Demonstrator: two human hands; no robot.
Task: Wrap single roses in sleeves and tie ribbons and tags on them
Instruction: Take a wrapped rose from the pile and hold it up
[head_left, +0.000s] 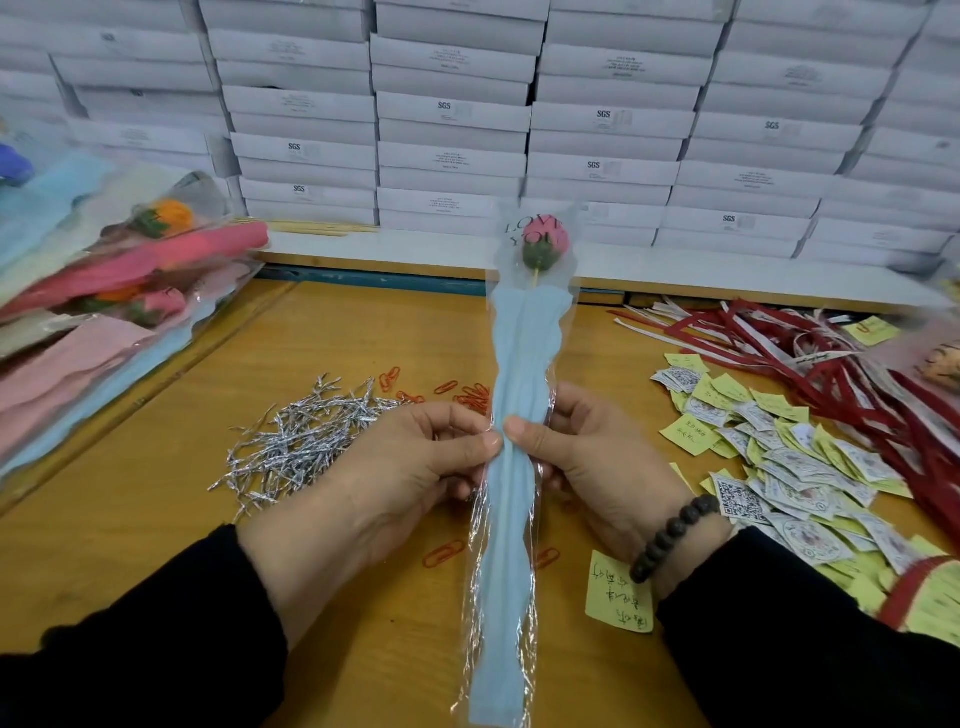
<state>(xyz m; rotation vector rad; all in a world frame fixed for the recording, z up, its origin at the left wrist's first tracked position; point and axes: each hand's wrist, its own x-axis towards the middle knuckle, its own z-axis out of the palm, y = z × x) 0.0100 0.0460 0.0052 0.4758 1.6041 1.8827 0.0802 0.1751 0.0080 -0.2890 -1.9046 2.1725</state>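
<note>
Between the two hands, above the middle of the tabletop, a pink knitted rose with a green calyx (544, 240) on a thin pale stick stood upright inside a clear plastic sleeve lined with light blue paper (511, 519). The rose was already sleeved; no ribbon, tie or tag was visible on it, so gathering, tying and tagging were judged to remain. The left hand (410, 457) and right hand (597, 457) pinched the sleeve at mid-length from opposite sides, thumbs nearly touching in front and fingers curled behind. The rose head sat well above both hands, the sleeve tail hanging below them. On the wooden tabletop (156, 519), silver twist ties (301, 436) lay left, near the left hand; yellow and white paper tags (779, 457) and red ribbons (841, 364) lay right. Finished wrapped roses (130, 280) were stacked far left.
</note>
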